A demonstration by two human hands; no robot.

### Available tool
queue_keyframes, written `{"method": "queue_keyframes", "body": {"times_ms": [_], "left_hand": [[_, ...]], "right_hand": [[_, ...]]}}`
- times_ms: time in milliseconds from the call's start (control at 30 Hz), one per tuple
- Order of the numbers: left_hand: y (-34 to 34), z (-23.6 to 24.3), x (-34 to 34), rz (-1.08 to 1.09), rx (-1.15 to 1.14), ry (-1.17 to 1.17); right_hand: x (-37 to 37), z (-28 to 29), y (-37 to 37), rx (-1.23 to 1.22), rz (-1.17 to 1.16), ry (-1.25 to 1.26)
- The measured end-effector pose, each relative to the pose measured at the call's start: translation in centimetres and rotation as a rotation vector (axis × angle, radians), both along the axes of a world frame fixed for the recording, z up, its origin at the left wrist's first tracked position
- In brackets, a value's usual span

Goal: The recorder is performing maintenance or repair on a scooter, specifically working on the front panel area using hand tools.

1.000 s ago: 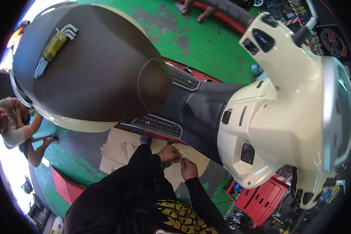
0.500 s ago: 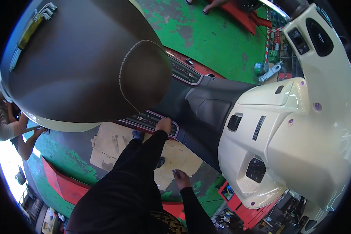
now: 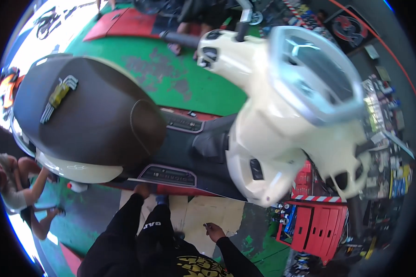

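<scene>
A cream scooter (image 3: 259, 129) stands crosswise before me, its brown seat (image 3: 97, 129) at the left. A yellow holder of silver hex keys (image 3: 58, 97) lies on the seat. My left hand (image 3: 141, 189) is at the near edge of the dark footboard (image 3: 208, 180), below the seat's front; its fingers are too small and hidden to read. My right hand (image 3: 213, 231) is lower and farther right, over the cardboard on the floor, its fingers closed on a small item I cannot make out. The near-side foot panel (image 3: 168, 176) lies just above my left hand.
A person (image 3: 18, 194) crouches at the left behind the scooter. Another person (image 3: 194, 18) is across the green floor near a red lift (image 3: 106, 25). A red tool chest (image 3: 314, 231) and shelves of parts (image 3: 388, 138) stand at the right. Cardboard (image 3: 208, 212) lies at my feet.
My hands, together a second ago, are now apart, the left moved up and leftward to the footboard edge. My view has shifted, showing more of the windscreen and far side.
</scene>
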State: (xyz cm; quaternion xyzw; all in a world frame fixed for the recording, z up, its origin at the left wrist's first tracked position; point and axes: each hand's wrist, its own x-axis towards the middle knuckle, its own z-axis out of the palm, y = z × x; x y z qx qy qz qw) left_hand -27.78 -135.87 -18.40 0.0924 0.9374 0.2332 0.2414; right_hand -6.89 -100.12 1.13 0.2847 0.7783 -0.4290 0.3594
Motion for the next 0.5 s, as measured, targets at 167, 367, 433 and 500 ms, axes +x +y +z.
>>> {"method": "queue_keyframes", "body": {"times_ms": [167, 367, 433, 500], "left_hand": [[2.8, 10.0, 1.2, 0.418, 0.517, -0.207], [17.8, 43.8, 2.2, -0.165, 1.189, 0.046], [20.9, 53.7, 4.1, -0.454, 1.084, 0.429], [24.8, 59.6, 5.3, -0.681, 1.148, 0.901]], "right_hand": [[6.8, 3.1, 0.5, -0.134, -0.288, -0.13], [23.2, -1.5, -0.7, -0.102, -0.677, -0.011], [26.3, -2.4, -0.9, -0.315, -0.724, 0.164], [28.9, -3.3, -0.9, -0.522, -0.743, 0.339]]}}
